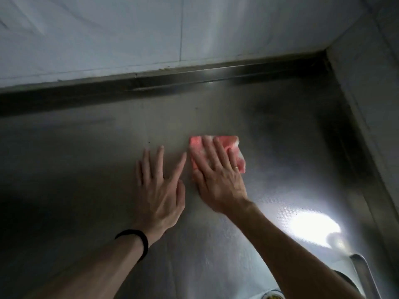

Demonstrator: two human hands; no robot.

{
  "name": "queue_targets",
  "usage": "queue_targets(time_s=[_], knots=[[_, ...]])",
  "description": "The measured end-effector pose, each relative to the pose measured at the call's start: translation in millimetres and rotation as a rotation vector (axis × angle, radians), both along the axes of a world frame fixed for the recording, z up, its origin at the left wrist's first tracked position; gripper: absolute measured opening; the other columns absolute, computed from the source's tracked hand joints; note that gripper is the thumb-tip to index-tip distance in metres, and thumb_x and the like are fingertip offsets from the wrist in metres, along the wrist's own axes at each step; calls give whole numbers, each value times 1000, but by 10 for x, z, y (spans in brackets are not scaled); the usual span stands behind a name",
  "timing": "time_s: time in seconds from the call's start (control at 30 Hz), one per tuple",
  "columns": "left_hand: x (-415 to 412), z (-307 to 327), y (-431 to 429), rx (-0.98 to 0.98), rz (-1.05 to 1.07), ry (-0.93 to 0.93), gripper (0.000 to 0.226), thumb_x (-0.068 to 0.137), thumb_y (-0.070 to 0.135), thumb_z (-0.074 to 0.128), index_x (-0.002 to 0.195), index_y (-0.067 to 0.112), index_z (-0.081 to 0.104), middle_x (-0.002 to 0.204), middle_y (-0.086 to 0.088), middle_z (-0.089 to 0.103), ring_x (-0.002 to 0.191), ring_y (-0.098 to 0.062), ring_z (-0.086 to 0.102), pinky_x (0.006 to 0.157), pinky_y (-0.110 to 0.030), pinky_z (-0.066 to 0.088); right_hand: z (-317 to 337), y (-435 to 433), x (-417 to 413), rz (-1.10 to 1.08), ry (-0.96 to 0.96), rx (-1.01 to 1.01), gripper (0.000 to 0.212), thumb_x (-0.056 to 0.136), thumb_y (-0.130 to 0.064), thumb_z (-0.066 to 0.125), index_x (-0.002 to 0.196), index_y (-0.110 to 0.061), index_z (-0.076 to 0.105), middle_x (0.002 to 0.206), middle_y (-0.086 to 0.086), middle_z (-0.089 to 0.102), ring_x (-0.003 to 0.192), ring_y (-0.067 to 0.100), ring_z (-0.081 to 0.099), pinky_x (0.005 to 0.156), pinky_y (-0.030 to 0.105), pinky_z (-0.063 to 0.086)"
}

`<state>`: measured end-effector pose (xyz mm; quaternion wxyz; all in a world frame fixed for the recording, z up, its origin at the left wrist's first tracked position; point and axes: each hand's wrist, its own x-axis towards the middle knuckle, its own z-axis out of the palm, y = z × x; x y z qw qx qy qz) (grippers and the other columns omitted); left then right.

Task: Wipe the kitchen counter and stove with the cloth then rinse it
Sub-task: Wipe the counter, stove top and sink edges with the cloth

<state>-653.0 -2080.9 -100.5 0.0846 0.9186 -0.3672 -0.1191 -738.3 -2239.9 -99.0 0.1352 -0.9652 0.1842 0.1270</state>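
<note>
A pink and white cloth (235, 151) lies flat on the steel kitchen counter (86, 160), a little right of centre. My right hand (216, 173) presses down on it with straight, spread fingers and covers most of its left half. Just to the left, my left hand (160, 190) rests flat on the bare counter with its fingers straight and spread; it holds nothing and does not touch the cloth. A black band sits on my left wrist. No stove is in view.
A raised steel back edge (194, 76) runs below the pale wall (108, 35). A second wall (367, 83) closes the counter on the right. A sink rim (364, 275) shows at the bottom right, and a bright light patch (313, 229) glares on the steel beside it.
</note>
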Motion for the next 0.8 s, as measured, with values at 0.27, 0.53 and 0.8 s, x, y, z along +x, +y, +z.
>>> queue_targets(time_s=[0.27,0.53,0.8], knots=[[-114,-185,-112,-52,99,-139,72,89,34,48,161,33,40,165,-23,29,152,-55,21,125,-68,12,-44,-1760,0,-269,59,-194,69,102,-53,0,167,-28,-2,176,3,-6,162,25,-6,129,51,-1],[-108,-240,-139,-38,108,-161,73,87,35,46,160,35,39,164,-23,29,151,-54,21,124,-67,11,-60,-2543,-642,-578,60,-273,71,104,-52,2,167,-20,8,175,10,7,161,31,6,130,50,3],[-134,-183,-159,-39,118,-167,74,85,35,44,159,33,43,164,-22,29,152,-53,22,124,-69,14,-14,-696,200,84,-38,-82,61,110,-46,17,167,-29,3,175,7,-4,161,32,-8,128,56,-6]])
